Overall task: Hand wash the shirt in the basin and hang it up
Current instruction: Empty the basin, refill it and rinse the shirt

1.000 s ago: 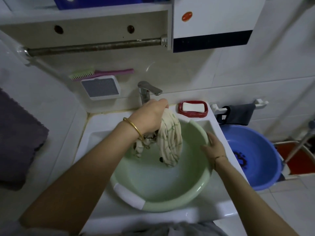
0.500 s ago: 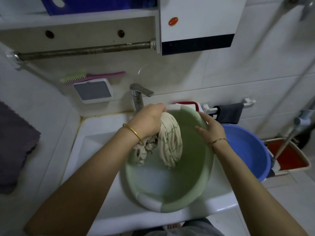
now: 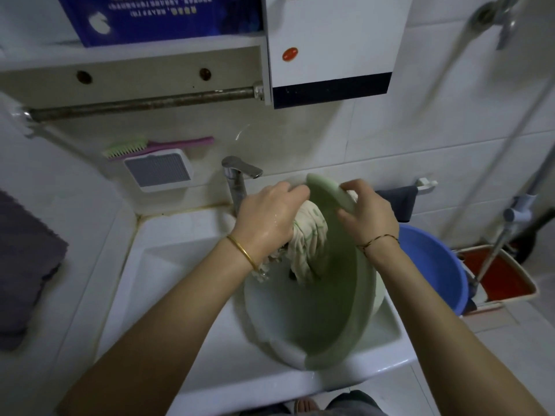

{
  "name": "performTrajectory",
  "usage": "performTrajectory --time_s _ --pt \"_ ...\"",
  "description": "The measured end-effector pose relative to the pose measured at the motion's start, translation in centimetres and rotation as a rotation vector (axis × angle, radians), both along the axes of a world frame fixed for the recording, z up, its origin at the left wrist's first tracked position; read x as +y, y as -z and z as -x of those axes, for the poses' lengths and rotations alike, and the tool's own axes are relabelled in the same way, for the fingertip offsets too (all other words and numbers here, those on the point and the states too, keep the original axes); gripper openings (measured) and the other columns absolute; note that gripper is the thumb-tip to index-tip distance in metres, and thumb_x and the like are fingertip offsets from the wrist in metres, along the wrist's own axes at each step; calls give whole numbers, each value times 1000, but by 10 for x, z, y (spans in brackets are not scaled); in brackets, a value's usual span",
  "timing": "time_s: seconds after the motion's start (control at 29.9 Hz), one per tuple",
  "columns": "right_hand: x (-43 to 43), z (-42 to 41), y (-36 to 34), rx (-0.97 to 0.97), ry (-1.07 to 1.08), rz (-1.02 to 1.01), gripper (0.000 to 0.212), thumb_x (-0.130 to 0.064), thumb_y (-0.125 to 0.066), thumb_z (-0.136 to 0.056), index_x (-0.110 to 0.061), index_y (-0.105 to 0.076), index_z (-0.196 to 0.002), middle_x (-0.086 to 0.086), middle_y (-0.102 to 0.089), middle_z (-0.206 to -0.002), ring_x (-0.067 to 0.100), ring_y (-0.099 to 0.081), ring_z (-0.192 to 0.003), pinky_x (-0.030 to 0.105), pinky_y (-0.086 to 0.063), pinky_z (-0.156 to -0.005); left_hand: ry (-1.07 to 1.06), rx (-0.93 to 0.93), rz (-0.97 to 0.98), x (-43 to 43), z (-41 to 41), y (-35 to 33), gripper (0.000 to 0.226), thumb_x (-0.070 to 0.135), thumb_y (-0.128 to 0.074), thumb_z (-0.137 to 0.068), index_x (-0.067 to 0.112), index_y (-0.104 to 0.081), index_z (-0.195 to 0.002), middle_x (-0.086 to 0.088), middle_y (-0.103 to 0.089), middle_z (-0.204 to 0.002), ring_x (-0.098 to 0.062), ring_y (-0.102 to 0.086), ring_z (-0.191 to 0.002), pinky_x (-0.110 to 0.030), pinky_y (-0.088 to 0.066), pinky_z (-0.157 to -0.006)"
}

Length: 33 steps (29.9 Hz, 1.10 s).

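while left hand [image 3: 267,217] grips shirt [image 3: 309,241], right hand [image 3: 368,214] tips basin [image 3: 339,310].

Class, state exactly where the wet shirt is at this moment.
In the head view, the shirt hangs bunched from the left hand, over the tilted green basin in the white sink, just right of the faucet.

White ceramic sink [image 3: 168,265], rectangular, set against the tiled far wall, carrying a pale green round plastic basin [image 3: 345,310] tipped steeply on its right half, near rim resting on the sink's front edge. Chrome tap [image 3: 237,178] stands at the far edge. On the floor to the right: a blue round plastic tub [image 3: 435,265], beside it a red rectangular mop tray [image 3: 504,277].
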State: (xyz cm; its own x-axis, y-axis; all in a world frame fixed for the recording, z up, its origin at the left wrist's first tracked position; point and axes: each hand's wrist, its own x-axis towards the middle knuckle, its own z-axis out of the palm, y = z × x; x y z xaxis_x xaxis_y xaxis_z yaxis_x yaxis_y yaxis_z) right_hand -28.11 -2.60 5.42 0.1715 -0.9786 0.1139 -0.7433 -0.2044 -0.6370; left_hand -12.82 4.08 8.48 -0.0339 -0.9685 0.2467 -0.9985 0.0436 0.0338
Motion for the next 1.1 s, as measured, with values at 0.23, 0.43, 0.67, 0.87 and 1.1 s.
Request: performTrajectory --time_s 0.23,0.43,0.67,0.87,1.1 --pt "10 -9 -13 144 -4 116 36 -34 -56 -89 -36 -51 -124 1 -67 -100 29 -59 -94 41 -49 -76 19 -59 51 4 -5 7 39 3 -51 -75 24 -52 -107 -2 -57 -96 -27 -58 -97 -39 -31 -101" --pt "23 -18 -18 244 -35 267 35 -29 -50 -91 -38 -50 -125 0 -70 -95 27 -61 -86 37 -29 -85 15 -68 40 5 -8 11 39 3 -50 -75 24 -53 -107 1 -57 -95 -23 -59 -96 -40 -27 -106" --pt "37 -19 -28 257 -75 281 38 -23 -49 -90 -38 -47 -125 -2 -68 -93 24 -46 -71 34 -26 -81 20 -41 26 6 -6 9 37 6 -51 -74 25 -52 -106 2 -57 -95 -22 -58 -99 -39 -28 -106" --pt "45 -18 -34 258 -78 279 41 -20 -50 -89 -37 -46 -126 -2 -66 -87 26 -57 -79 34 -27 -82 18 -2 70 5 -6 9 36 4 -53 -70 23 -54 -100 0 -59 -92 -26 -60 -96 -41 -32 -103" --pt "52 -22 -39 224 -103 323 45 -16 -51 -85 -36 -47 -124 -1 -69 -84 26 -61 -80 37 -31 -85 15 59 143 9 -4 4 30 0 -52 -70 18 -57 -93 0 -57 -83 -27 -59 -89 -40 -37 -97"
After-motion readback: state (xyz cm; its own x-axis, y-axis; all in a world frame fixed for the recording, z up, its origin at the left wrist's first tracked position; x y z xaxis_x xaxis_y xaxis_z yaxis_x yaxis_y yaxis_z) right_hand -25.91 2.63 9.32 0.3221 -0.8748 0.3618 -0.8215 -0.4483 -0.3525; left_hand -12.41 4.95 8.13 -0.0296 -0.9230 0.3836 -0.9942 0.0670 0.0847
